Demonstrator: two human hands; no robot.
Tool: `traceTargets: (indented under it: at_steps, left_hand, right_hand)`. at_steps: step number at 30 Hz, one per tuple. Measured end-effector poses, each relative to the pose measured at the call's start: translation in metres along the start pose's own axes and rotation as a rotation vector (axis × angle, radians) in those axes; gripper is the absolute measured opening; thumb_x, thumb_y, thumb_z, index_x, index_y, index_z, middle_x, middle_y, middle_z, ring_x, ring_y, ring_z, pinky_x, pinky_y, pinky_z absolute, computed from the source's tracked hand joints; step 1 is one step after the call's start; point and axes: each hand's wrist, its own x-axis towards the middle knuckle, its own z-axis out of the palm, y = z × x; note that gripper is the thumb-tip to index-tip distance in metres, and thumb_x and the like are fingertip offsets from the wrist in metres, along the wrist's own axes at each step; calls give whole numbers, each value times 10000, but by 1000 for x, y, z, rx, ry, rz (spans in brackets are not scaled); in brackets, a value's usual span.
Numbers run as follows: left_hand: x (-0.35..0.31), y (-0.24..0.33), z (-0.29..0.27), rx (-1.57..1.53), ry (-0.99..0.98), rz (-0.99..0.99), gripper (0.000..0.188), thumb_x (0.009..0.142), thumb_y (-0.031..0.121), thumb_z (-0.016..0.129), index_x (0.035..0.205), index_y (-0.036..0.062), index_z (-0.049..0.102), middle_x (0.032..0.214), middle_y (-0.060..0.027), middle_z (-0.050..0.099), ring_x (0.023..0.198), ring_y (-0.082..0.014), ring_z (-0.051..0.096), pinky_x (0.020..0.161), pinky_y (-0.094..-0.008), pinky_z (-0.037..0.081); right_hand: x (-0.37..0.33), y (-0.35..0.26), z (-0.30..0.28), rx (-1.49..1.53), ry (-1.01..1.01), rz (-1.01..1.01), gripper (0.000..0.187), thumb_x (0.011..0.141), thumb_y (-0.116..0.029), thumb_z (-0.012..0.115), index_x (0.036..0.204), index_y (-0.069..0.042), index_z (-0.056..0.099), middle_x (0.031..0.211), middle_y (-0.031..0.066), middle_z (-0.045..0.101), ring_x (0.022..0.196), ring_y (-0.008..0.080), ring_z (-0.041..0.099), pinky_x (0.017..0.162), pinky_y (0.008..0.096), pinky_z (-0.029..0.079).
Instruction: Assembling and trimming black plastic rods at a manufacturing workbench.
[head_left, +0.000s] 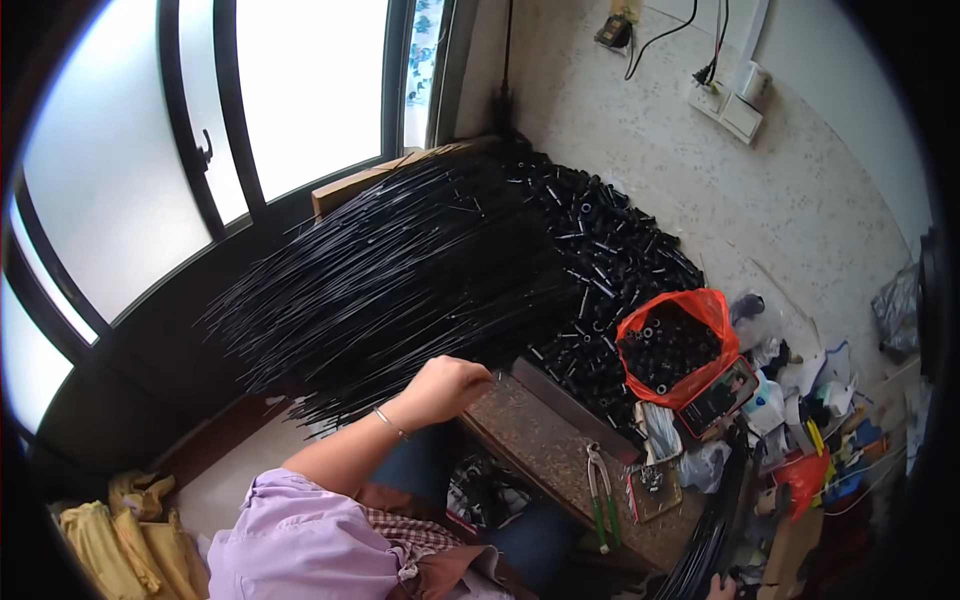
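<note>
My left hand (450, 387) is closed in a fist at the near end of a big pile of long thin black rods (400, 270), and a short dark rod tip sticks out of the fist. The lilac sleeve (300, 540) and a thin bracelet are on that arm. Only a sliver of my right hand (721, 587) shows at the bottom edge, against a bundle of black rods (712, 530) that leans up from there. Its fingers are hidden. A brown stone-topped bench (545, 450) lies between the hands.
A heap of short black tubes (600, 250) lies against the wall. An orange bag (680, 345) holds more of them. Green-handled pliers (601, 495) and a small tin (655, 490) lie on the bench. Clutter fills the right side, and yellow cloth (120, 540) lies at lower left.
</note>
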Motion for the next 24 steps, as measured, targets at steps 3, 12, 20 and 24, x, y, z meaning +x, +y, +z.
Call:
traceTargets:
  at_steps: [3,12,20,24]
  left_hand:
    - [6,-44,-17,566,136,-144,159,727,129,603,873,76,636,940,-74,579,891,-251,542,740,-347,458]
    - [80,-113,-25,1137,366,-483,158,782,126,501,899,52,576,831,-56,549,812,-194,532,658,-317,435]
    - [77,-112,-109,387,369,-425,233,702,223,688,793,35,585,842,-120,602,843,-303,586,701,-391,485]
    - [72,-127,-87,652,207,-458,189,723,185,655,799,28,583,885,-149,586,828,-299,608,670,-391,508]
  right_hand:
    - [-29,-45,15,248,-141,19,594,907,-487,333,1344,-84,346,1378,142,331,1275,321,292,1025,401,256]
    - [-12,-44,30,75,-118,19,661,906,-542,272,1349,-56,337,1407,141,302,1283,331,274,1042,405,234]
    - [-36,-63,22,-44,56,-123,617,917,-509,294,1315,-47,390,1378,153,341,1254,336,312,1024,413,269]
    - [-71,-143,33,125,345,-430,447,936,-377,382,1212,-48,508,1351,134,375,1209,320,368,996,420,310]
